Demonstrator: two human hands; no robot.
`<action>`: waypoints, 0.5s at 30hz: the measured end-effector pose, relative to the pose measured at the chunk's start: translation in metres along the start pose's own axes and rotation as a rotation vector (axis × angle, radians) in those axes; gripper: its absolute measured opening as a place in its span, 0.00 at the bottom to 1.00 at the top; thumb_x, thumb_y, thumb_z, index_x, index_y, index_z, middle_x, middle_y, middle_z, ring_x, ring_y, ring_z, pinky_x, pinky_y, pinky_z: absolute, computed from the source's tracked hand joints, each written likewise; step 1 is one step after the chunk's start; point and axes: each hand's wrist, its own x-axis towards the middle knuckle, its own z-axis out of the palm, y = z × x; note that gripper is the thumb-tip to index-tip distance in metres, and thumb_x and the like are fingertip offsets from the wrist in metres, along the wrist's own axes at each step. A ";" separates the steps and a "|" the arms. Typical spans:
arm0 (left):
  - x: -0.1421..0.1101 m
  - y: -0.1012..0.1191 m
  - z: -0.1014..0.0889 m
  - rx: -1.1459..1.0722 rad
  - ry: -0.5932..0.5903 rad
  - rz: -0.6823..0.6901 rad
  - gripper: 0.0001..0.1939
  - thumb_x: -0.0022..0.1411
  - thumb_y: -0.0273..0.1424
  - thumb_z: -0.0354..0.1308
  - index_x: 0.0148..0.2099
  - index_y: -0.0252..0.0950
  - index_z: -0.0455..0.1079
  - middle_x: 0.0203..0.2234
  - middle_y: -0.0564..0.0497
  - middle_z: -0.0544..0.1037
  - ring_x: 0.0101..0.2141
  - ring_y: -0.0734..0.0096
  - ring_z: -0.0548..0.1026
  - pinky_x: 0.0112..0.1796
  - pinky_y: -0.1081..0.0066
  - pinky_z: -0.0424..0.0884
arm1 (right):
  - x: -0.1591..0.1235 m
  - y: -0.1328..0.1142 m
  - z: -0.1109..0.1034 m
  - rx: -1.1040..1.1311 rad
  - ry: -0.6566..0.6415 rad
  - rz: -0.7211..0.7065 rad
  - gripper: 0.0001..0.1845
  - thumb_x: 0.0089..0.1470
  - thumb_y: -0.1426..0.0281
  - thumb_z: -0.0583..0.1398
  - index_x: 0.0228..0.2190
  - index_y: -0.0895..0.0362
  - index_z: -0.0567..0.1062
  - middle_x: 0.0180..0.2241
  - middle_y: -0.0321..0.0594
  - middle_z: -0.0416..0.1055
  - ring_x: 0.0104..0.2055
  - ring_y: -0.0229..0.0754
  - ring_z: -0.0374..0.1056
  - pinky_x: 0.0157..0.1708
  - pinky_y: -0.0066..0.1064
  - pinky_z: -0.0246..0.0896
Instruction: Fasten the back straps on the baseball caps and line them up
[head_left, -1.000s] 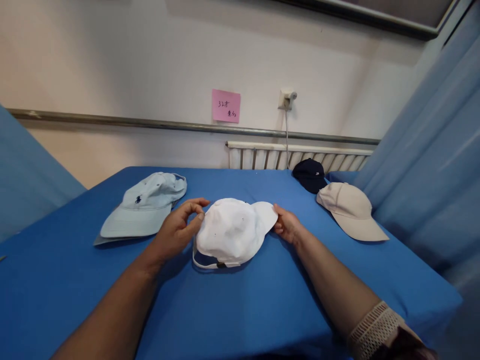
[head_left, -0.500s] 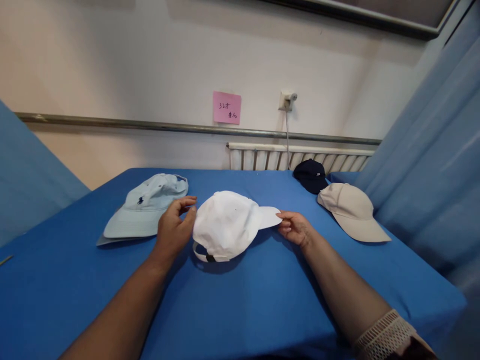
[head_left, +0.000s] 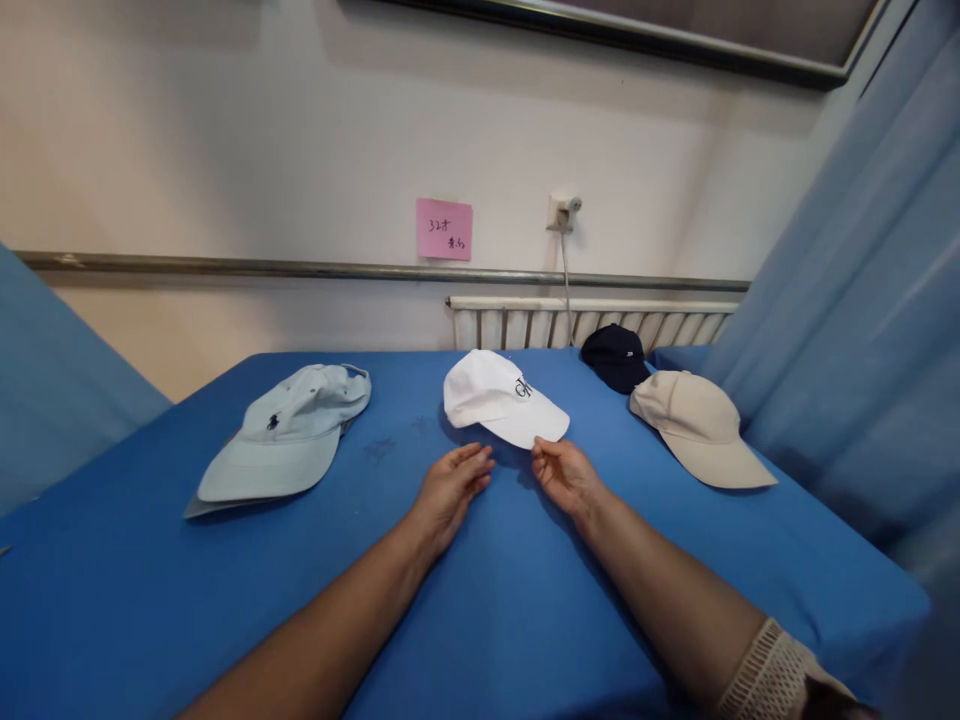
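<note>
Working over a flat table covered in bright blue cloth (head_left: 480, 620) across the lower half of the frame, with other headwear close by on both sides. At left of frame, a pale blue fabric baseball cap (head_left: 281, 430) with a small dark emblem, brim toward the lower left, a second brim edge (head_left: 201, 509) showing beneath. At right of frame, a plain beige fabric cap (head_left: 701, 425), brim toward the lower right, and just behind it, near the table's far edge, a navy blue cap (head_left: 615, 355) with a small white mark. Across the middle of the frame, a white ribbed radiator (head_left: 491, 328) and a grey metal rail (head_left: 247, 266) below a square pink paper note (head_left: 444, 229) and a white wall socket (head_left: 556, 213). At both side edges, light blue hanging curtains (head_left: 855, 330). At centre, a white cloth baseball cap (head_left: 480, 390) with dark lettering, brim sloping down toward the lower right; cannot tell whether touching the table. Gripping the brim's near edge between thumb and fingertips with the right hand (head_left: 566, 475). Holding nothing in the left hand (head_left: 454, 490), fingers loosely curled and slightly parted, just below the same cap in the frame.
</note>
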 end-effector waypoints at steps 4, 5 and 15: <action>0.019 -0.011 0.022 -0.138 -0.008 -0.033 0.10 0.50 0.27 0.69 0.36 0.33 0.73 0.37 0.44 0.80 0.35 0.69 0.78 0.37 0.72 0.73 | -0.008 0.014 0.009 -0.039 -0.055 0.010 0.16 0.41 0.83 0.66 0.34 0.60 0.72 0.26 0.36 0.76 0.18 0.30 0.67 0.15 0.17 0.61; 0.024 -0.010 0.023 -0.137 -0.002 -0.013 0.11 0.50 0.27 0.69 0.37 0.33 0.74 0.36 0.46 0.80 0.34 0.70 0.78 0.36 0.73 0.72 | -0.009 0.015 0.010 -0.064 -0.046 0.009 0.16 0.41 0.81 0.67 0.34 0.60 0.72 0.25 0.36 0.75 0.17 0.30 0.66 0.13 0.17 0.60; 0.046 0.003 0.007 0.111 -0.031 0.152 0.23 0.46 0.39 0.71 0.41 0.32 0.73 0.38 0.44 0.81 0.34 0.68 0.77 0.33 0.73 0.72 | 0.019 -0.004 0.004 -0.117 0.074 -0.133 0.13 0.42 0.77 0.70 0.28 0.60 0.71 0.20 0.33 0.70 0.18 0.31 0.67 0.15 0.17 0.61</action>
